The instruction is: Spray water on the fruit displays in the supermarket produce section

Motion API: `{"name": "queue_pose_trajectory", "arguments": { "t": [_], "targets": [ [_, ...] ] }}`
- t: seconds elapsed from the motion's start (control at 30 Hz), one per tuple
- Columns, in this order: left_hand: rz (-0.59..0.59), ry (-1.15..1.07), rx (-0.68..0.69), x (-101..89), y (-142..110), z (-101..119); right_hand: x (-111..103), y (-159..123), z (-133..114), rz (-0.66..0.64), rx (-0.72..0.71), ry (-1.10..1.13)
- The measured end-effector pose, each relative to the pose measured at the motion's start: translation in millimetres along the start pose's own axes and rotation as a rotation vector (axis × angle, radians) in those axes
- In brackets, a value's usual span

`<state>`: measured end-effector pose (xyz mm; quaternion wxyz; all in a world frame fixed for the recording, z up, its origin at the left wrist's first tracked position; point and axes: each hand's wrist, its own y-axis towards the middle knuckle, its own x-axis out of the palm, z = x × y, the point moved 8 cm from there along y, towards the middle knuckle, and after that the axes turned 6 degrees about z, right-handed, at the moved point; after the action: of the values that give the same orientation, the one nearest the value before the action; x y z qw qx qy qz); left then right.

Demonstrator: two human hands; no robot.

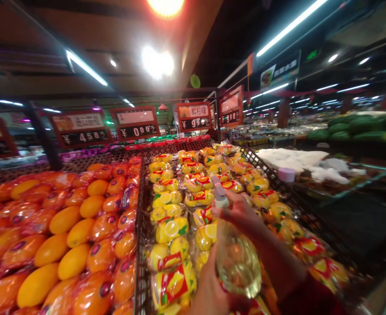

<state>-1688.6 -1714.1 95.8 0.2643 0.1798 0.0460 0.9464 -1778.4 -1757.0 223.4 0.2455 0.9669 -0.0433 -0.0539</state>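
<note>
2 hands, L (208, 286) & R (237, 212), grip plastic spray btl (237, 258) over bagged lemons (170, 227).

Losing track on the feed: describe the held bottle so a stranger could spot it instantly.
Over the wire bin of bagged lemons, the left hand and right hand hold a clear bottle. Its pale liquid and white top set it apart from the yellow packs.

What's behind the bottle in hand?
Plastic-wrapped lemons in a wire crate lie behind the plastic bottle, blurred through its pale liquid. The crate floor there is hidden under the packs.
</note>
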Motion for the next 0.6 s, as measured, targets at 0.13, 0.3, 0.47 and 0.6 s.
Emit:
{"name": "queue_pose_trajectory", "arguments": {
  "t": [0.13,0.3,0.47,0.6],
  "targets": [
    [0.144,0.180,0.043,-12.6,-7,5,15,5,16,-0.082,0.018,0.050],
    [0.220,0.412,0.078,-29.6,-12,2,29,7,15,-0.144,0.041,0.083],
    [0.450,0.767,0.052,-66.9,-17,-15,42,5,4,-0.211,-0.050,0.165],
    [0.486,0.784,0.023,-79.0,-18,-23,39,8,9,-0.178,-0.045,0.191]
  ]
}}
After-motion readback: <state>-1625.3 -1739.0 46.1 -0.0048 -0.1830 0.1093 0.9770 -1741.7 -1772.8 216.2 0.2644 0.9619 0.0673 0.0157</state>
